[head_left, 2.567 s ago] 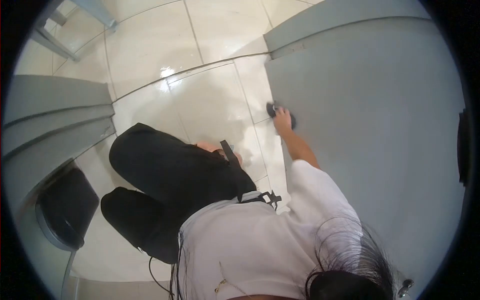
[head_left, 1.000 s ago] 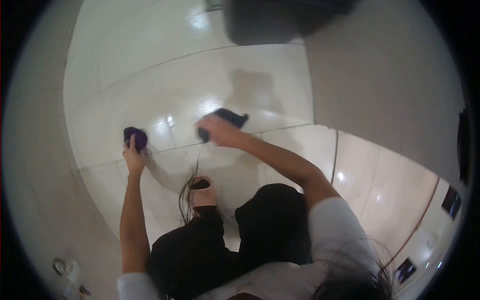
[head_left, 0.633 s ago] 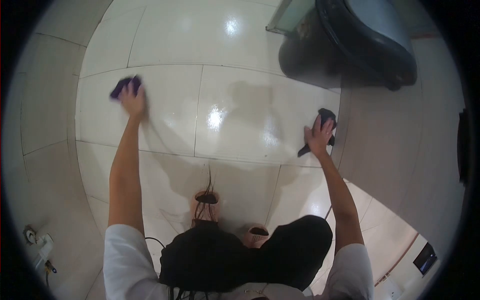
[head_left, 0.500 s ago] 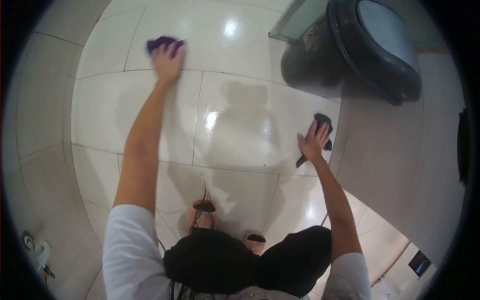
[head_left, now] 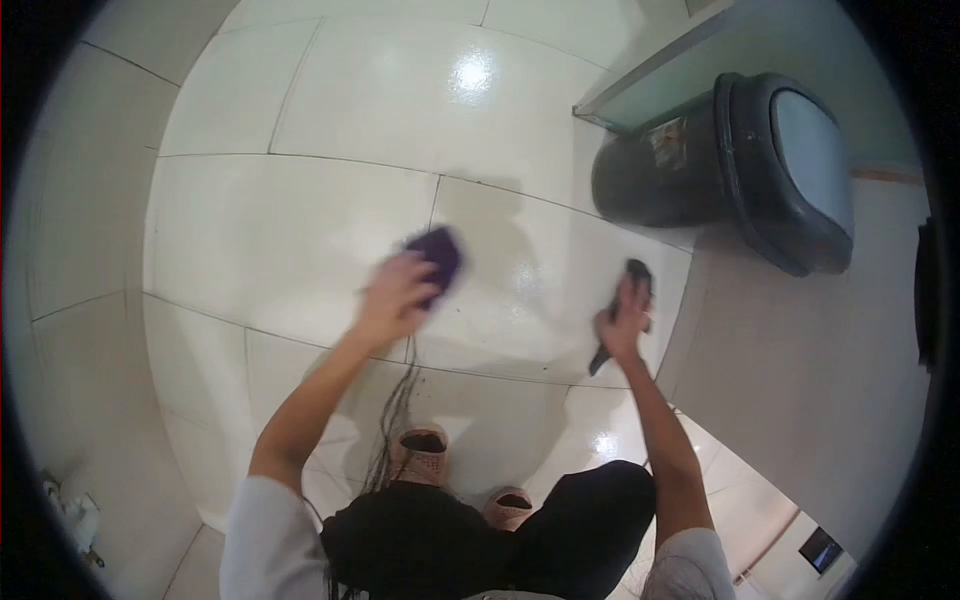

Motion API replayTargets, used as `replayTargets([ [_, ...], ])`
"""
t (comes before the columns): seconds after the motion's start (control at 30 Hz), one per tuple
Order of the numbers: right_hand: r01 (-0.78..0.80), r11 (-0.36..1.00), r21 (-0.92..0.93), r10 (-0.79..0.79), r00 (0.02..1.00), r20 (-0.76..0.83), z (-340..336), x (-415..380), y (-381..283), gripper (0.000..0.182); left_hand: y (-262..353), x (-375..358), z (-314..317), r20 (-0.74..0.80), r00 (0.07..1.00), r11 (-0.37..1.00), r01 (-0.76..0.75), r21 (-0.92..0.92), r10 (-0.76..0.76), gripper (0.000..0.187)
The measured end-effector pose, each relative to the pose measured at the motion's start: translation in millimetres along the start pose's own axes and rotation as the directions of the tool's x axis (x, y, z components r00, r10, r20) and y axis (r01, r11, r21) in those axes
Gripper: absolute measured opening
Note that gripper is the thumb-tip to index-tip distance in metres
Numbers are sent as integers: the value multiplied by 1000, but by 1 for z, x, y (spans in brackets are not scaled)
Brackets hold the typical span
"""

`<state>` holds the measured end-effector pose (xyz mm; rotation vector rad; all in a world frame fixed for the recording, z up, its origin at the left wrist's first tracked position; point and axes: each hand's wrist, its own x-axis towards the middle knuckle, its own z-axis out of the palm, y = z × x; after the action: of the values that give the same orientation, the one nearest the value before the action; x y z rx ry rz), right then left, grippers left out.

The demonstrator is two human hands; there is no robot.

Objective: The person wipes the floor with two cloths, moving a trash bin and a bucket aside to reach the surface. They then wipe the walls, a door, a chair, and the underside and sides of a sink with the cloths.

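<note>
My left hand [head_left: 392, 300], smeared by motion, presses a dark purple cloth [head_left: 440, 262] against the pale floor tiles, its fingers over the cloth's near side. Farther right, my right hand [head_left: 626, 318] bears down on a black cloth [head_left: 640, 270] close to the base of the wooden panel. Part of that cloth pokes out past the fingertips, and a narrow tail shows below the thumb. The palms hide the rest of both cloths. The shiny floor [head_left: 300, 220] has a few small dark specks between my hands.
A dark grey bin [head_left: 660, 180] with a lighter swing lid stands at the upper right, beside a glass panel edge [head_left: 650, 75]. A pale wooden panel [head_left: 780, 340] runs along the right. Tiled wall [head_left: 85, 220] is on the left. My pink shoes [head_left: 420, 458] are below.
My left hand has swept the purple cloth from the far left back toward me and to the right. My right hand stays on the black cloth near the panel. The camera view has shifted slightly.
</note>
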<state>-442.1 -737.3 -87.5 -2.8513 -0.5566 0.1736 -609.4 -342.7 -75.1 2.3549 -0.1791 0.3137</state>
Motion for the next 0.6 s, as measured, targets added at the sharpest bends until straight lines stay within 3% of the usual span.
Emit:
replayTargets([
  [0.03, 141, 990, 14, -141, 990, -5, 8, 3, -27, 80, -15, -24, -18, -193, 972, 982, 157, 100, -136, 30],
  [0.1, 400, 908, 125, -408, 911, 50, 13, 12, -92, 73, -52, -49, -56, -467, 812, 831, 499, 244, -350, 36],
  [0.17, 573, 742, 348, -644, 754, 132, 7, 39, -154, 65, -85, -41, -86, -708, 538, 671, 731, 123, -457, 44],
  [0.2, 581, 718, 383, -648, 759, 65, 14, 58, -174, 61, -94, -31, -84, -711, 535, 680, 725, 109, -456, 44],
  [0.23, 585, 691, 426, -648, 761, 6, 18, 79, -190, 58, -100, -25, -80, -757, 492, 520, 820, 237, -431, 47],
  [0.27, 535, 726, 432, -563, 823, -73, 15, 102, -204, 55, -103, -27, -78, -792, 460, 320, 881, 349, -401, 49],
  [0.3, 484, 754, 444, -466, 871, -156, 8, 127, -220, 53, -106, -30, -79, -776, 452, 327, 885, 330, -440, 49],
  [0.37, 239, 866, 439, -141, 959, -245, -6, 173, -240, 49, -107, -33, -81, -769, 466, 377, 872, 314, -437, 49],
  [0.5, 314, 932, 182, -197, 859, -473, -53, 265, -249, 45, -102, -25, -83, -778, 444, 388, 878, 279, -445, 50],
  [0.6, 175, 979, 105, -76, 792, -606, -59, 344, -224, 42, -100, -25, -83, -762, 438, 369, 887, 278, -477, 51],
])
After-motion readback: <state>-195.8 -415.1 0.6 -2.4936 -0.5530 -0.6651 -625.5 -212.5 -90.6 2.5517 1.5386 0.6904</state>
